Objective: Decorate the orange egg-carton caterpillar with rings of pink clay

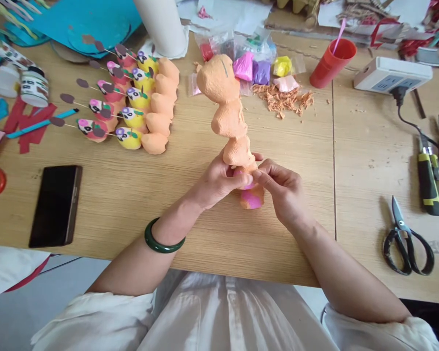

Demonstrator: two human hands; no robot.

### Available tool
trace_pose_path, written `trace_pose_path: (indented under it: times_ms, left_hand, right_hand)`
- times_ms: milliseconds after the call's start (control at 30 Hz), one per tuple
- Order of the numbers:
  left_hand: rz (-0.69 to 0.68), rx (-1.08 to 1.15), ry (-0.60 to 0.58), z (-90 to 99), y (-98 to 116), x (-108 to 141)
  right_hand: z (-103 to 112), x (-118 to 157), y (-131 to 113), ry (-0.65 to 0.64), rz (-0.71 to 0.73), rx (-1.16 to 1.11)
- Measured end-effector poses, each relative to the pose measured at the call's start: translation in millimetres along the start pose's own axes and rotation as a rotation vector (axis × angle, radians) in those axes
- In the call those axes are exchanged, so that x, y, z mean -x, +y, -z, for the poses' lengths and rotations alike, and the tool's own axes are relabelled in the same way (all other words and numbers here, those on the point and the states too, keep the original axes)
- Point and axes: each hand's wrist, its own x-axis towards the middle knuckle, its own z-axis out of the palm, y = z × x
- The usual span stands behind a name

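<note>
Orange bumpy strip sits in the person's two hands, approx. mid-table, seen in the head view. Left hand wraps it nr its lower part, thumb over the front, fingers around the side; that's a closed hold on the strip. Green bangle on that arm. Right hand comes at the opposite edge, thumb & index pinched narrow against the strip, right by the left thumb; can't tell if a loose bit's btwn them.

Most of the strip, incl. the big lump w/ a dark line, runs out past the grip, away from the person. The end lump, w/ a pink patch, pokes out on the near side. Can't tell if the far end touches the table.

Off left, rows of orange lumps, yellow lumps & red lumps; nearer, a black phone. Beyond: coloured packets, orange scraps, red cup. Far right: white power strip, black-handled scissors.
</note>
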Motion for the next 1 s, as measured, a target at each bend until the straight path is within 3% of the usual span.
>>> trace_pose_path:
  times_ms: [100,267,533,733,1000]
  left_hand:
    - [0.033,0.096,-0.032,-2.6,4,0]
    - [0.01,0.151,-0.025,-4.0,9,0]
    - [-0.118,-0.001,-0.141,-0.4,-1,3]
    - [-0.138,-0.036,0.087,-3.3,-14,0]
    - [-0.211,-0.115,0.137,-9.2,-11,4]
  right_hand:
    - [3,-5,2,-0.001,0.007,-0.071]
    - [7,-13,4,0.02,-0.137,-0.257]
    - [11,-17,8,0.03,-0.213,-0.346]
    - [12,-18,12,0.104,-0.16,-0.287]
    - [5,-12,10,0.134,-0.124,-0.244]
